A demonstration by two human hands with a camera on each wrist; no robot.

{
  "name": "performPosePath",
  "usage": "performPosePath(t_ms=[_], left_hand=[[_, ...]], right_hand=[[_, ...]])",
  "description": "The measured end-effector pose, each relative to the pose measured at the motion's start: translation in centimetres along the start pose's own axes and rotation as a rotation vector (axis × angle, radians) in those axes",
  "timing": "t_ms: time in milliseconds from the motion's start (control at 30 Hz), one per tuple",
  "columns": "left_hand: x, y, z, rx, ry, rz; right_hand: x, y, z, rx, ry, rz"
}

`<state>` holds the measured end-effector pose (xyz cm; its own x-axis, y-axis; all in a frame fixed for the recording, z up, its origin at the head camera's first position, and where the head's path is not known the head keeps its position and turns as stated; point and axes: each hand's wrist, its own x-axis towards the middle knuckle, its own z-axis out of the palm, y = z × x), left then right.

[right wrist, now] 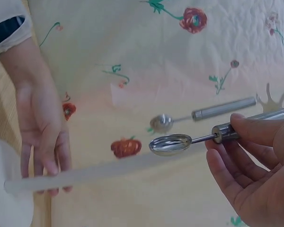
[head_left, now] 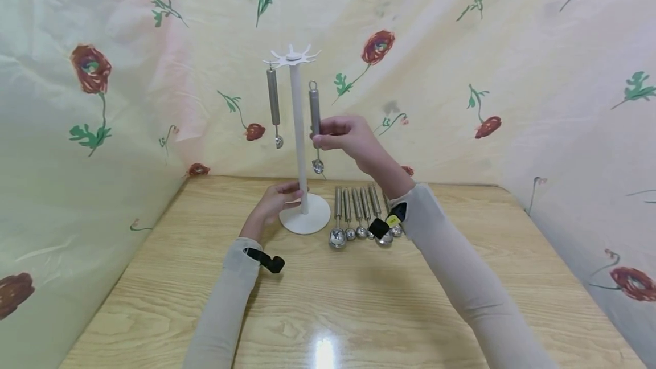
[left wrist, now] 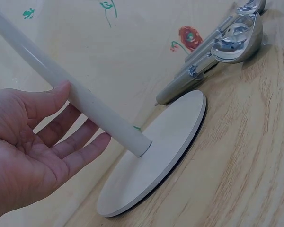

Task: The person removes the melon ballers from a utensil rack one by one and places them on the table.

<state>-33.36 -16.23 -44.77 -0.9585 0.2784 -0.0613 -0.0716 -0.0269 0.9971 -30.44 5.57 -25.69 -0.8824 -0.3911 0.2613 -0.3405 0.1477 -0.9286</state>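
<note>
In the head view my right hand point(head_left: 344, 136) pinches a steel melon baller point(head_left: 315, 110) by its handle, upright with the ring on top and the scoop below. The right wrist view shows its oval, grooved scoop point(right wrist: 170, 144). A white stand point(head_left: 298, 130) with a round base and a star of hooks point(head_left: 293, 58) is just left of it. My left hand point(head_left: 277, 203) holds the pole low down, thumb on one side and fingers behind. Another melon baller point(head_left: 273, 98) hangs from a hook on the left.
Several steel scoops point(head_left: 357, 201) of different sizes lie in a row on the wooden table point(head_left: 307, 300), right of the stand's base, handles toward the back. My right forearm partly covers the row's right end. Flowered cloth point(head_left: 215, 61) surrounds the table at the back and sides.
</note>
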Motion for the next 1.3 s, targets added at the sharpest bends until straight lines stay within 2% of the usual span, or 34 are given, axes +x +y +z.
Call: performPosePath(t_ms=[233, 500, 767, 1000, 1300], left_hand=[[0.2, -0.2, 0.1, -0.003, 0.000, 0.005], [0.1, -0.3, 0.0, 0.000, -0.009, 0.006], [0.1, -0.5, -0.1, -0.006, -0.012, 0.007], [0.0, -0.2, 0.1, -0.004, -0.012, 0.007], [0.0, -0.1, 0.0, 0.017, -0.008, -0.004]], right_hand=[[-2.3, 3.0, -3.6, -0.020, 0.071, 0.095], [-5.6, 6.6, -7.8, -0.100, 0.106, 0.236], [-8.1, 10.0, -11.1, -0.072, 0.137, 0.247], [-10.0, 11.8, -13.3, -0.081, 0.147, 0.319], [-11.5, 14.5, -14.8, -0.084, 0.164, 0.404]])
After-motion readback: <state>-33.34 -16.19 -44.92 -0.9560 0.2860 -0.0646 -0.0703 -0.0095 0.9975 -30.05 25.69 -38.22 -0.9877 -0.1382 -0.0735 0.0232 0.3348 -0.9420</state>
